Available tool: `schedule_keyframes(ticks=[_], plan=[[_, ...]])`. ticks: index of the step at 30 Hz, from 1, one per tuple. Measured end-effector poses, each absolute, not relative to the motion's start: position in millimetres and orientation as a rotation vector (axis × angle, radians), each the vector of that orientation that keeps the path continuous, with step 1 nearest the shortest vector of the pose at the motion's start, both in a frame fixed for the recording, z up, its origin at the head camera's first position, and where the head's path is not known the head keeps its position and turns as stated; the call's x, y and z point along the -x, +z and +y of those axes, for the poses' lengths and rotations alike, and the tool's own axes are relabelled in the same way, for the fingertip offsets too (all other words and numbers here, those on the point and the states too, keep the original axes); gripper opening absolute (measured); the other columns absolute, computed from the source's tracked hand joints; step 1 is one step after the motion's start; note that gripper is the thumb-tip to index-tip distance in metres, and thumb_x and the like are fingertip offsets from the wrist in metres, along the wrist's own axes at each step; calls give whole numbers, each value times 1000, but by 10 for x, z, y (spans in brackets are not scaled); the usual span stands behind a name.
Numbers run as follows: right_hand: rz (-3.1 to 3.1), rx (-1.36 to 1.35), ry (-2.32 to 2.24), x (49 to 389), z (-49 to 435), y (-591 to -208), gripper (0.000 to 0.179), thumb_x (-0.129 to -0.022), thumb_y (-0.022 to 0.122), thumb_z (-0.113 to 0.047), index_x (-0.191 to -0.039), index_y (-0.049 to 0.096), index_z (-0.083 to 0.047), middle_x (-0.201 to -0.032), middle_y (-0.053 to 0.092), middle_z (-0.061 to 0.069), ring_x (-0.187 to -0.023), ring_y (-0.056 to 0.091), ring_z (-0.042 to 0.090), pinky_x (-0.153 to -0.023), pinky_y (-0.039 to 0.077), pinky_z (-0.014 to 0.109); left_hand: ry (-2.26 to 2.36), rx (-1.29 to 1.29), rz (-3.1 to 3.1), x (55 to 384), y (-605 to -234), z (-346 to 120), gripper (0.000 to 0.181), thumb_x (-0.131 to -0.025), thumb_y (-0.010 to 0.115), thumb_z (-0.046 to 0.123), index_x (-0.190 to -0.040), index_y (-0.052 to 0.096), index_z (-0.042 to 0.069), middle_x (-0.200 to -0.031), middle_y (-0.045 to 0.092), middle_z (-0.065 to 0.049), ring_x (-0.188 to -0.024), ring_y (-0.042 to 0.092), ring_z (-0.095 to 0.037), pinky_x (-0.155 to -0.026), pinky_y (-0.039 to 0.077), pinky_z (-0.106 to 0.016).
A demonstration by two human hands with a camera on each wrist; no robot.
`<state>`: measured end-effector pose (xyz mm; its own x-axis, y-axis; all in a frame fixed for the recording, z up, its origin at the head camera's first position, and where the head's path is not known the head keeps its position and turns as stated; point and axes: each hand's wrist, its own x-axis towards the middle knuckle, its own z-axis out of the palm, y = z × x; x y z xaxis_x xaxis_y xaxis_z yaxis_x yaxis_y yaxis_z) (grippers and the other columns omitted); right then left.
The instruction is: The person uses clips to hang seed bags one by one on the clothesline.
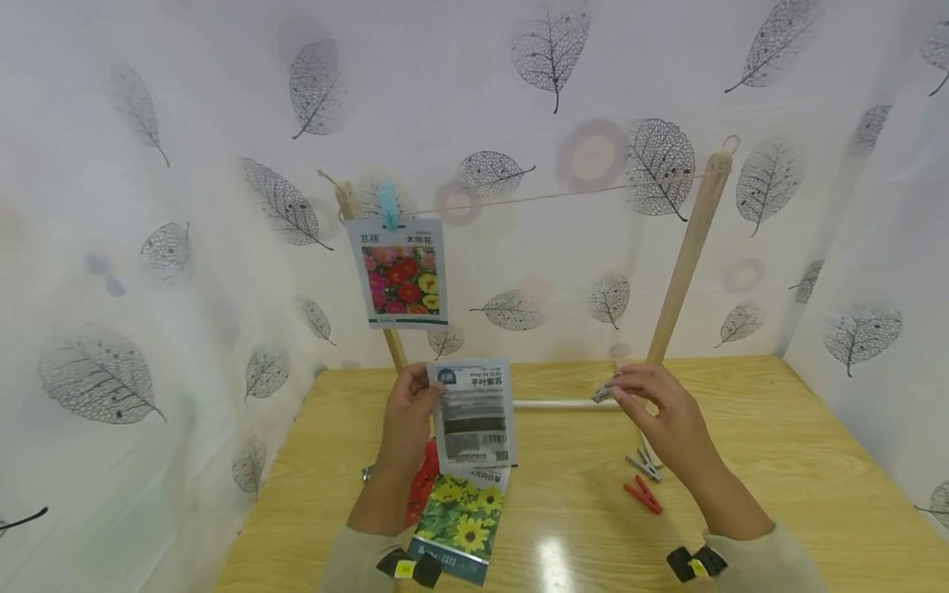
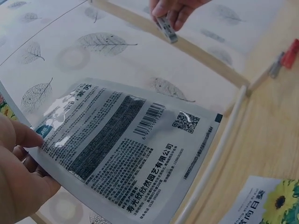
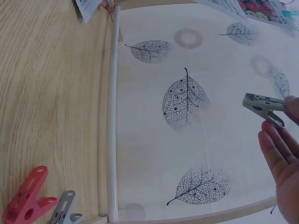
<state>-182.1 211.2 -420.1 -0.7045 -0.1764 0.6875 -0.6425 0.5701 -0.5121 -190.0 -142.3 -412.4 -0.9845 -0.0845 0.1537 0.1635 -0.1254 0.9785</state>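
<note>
My left hand [image 1: 408, 412] pinches a seed packet [image 1: 474, 424] by its left edge, thumb in front. The packet's printed back, with a barcode and QR code, faces the left wrist view. My right hand [image 1: 670, 416] pinches a grey clothespin [image 3: 264, 105] between thumb and fingers, to the right of the packet and apart from it. Behind them a string [image 1: 549, 198] runs between two wooden posts. A flower seed packet [image 1: 404, 280] hangs at its left end from a blue clothespin [image 1: 389, 206].
On the table [image 1: 578, 511] lie a yellow-flower packet [image 1: 463, 523] and a partly hidden red packet [image 1: 423, 486]. A red clothespin [image 1: 642, 495] and a grey one [image 1: 643, 466] lie below my right hand. A white bar [image 1: 556, 404] joins the wooden posts [image 1: 685, 268] low down.
</note>
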Motion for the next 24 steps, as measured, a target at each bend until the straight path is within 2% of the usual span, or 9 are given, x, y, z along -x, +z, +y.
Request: schedule_keyframes(ticks=[8, 16, 24], plan=[[-2223, -676, 1042, 1861, 2098, -4109, 24, -86, 74, 5, -104, 74, -12, -117, 67, 4, -119, 50, -11, -90, 43, 2, -2263, 98, -1933, 1914, -4097, -1390, 28, -101, 52, 1, -129, 51, 2, -117, 59, -7, -97, 62, -13, -81, 52, -23], [-2202, -726, 1023, 1933, 2103, -4011, 29, -83, 74, 9, -104, 75, -11, -118, 67, 6, -120, 51, -10, -90, 44, 3, -2238, 161, -1913, 1933, -4036, -1377, 30, -101, 51, 1, -131, 51, 3, -120, 60, -9, -100, 63, -15, -83, 53, -23], [-2188, -725, 994, 1963, 2138, -3872, 28, -85, 74, 6, -105, 75, -13, -115, 68, 2, -115, 53, -9, -86, 47, 7, -2178, 139, -1933, 1968, -3933, -1362, 32, -99, 55, 0, -130, 54, 1, -122, 61, -15, -100, 63, -16, -84, 53, -23]])
